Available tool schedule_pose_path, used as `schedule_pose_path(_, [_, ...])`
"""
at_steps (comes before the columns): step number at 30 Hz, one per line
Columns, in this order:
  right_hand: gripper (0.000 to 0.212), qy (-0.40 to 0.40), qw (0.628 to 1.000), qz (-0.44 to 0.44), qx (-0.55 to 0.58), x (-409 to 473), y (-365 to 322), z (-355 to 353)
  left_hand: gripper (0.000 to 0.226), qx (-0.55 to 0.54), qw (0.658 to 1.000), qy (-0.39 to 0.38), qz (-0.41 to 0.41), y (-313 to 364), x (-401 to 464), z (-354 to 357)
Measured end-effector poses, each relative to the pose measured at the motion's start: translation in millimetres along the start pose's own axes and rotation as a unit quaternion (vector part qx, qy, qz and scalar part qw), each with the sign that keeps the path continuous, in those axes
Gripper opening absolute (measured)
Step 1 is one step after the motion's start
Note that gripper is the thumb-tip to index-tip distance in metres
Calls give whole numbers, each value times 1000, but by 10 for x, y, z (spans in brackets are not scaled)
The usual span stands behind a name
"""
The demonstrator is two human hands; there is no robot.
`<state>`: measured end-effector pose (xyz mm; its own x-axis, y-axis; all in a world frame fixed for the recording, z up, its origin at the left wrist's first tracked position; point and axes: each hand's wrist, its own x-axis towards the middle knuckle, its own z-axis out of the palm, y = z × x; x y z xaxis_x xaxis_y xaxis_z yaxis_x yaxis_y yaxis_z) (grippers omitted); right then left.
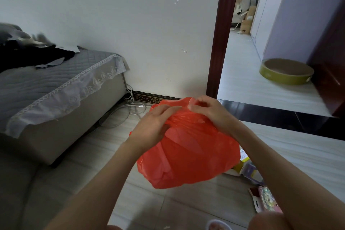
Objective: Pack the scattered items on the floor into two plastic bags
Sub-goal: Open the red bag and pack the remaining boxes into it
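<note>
Landmark is the red bag, held up in mid-air over the tile floor; everything below is placed relative to it.

Far left of bag: bed with dark clothes on top; cables on the floor between bed and bag; none of that looks like task stuff.

Left hand is on the bag's upper left, fingers curled into the bunched plastic near the mouth, gripping it; right hand is at the top right, thumb and fingers pinching the rim; both are closed on the bag, nothing else in either.

Bag looks limp and mostly flat; can't tell if anything is inside; mouth looks bunched, not open.

Right of and below bag: scattered items on the floor; yellow box just beside the bag's lower right edge, partly hidden behind it; pink pack further down right; other small packs between them, too blurred to name.

Judgement: step in hand is opening the mouth; task barely begun, second bag not in view.

To do it well: rub the two layers apart at the rim, don't pull hard, thin film tears; get one hand inside to spread it; then lower the bag next to the yellow box so loading is short reach; keep one hand holding the rim open while the other loads.
</note>
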<state>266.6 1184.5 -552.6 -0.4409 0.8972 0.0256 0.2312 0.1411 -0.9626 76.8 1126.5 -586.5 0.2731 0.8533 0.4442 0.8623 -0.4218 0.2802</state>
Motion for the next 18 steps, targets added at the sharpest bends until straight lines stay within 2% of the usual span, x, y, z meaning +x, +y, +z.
schedule_pose_path(2, [14, -11, 998, -14, -54, -7, -19, 0, 52, -122, 991, 28, -41, 46, 25, -46])
schedule_pose_path(3, [9, -19, 997, -21, -72, -13, -43, 6, 47, -204, 976, 23, -76, 102, 31, -68])
schedule_pose_path(5, [14, -35, 993, -38, -105, -24, -76, 17, 39, -322, 936, -6, -140, 187, 59, -106])
schedule_pose_path(6, [17, -42, 991, -47, -120, -28, -76, 21, 37, -405, 899, -22, -167, 166, 55, -112])
schedule_pose_path(8, [22, -56, 987, -64, -137, -39, -64, 23, 45, -580, 782, -33, -225, 111, 51, -154])
schedule_pose_path(9, [24, -60, 987, -67, -132, -40, -54, 15, 48, -603, 760, -36, -241, 86, 57, -155])
schedule_pose_path(10, [26, -62, 989, -67, -120, -42, -46, 4, 44, -568, 783, -37, -249, 84, 65, -156])
schedule_pose_path(12, [29, -59, 991, -71, -101, -45, -33, -28, 26, -421, 877, -22, -232, 101, 65, -114])
schedule_pose_path(13, [31, -56, 990, -78, -103, -43, -34, -46, 25, -378, 900, -27, -216, 118, 52, -90])
schedule_pose_path(14, [33, -53, 989, -87, -110, -42, -40, -62, 24, -380, 900, -46, -210, 144, 35, -87])
schedule_pose_path(17, [38, -39, 983, -116, -140, -31, -48, -75, 26, -477, 834, -76, -268, 179, -4, -161])
schedule_pose_path(18, [39, -30, 979, -125, -156, -26, -36, -68, 29, -475, 833, -75, -274, 163, -3, -181])
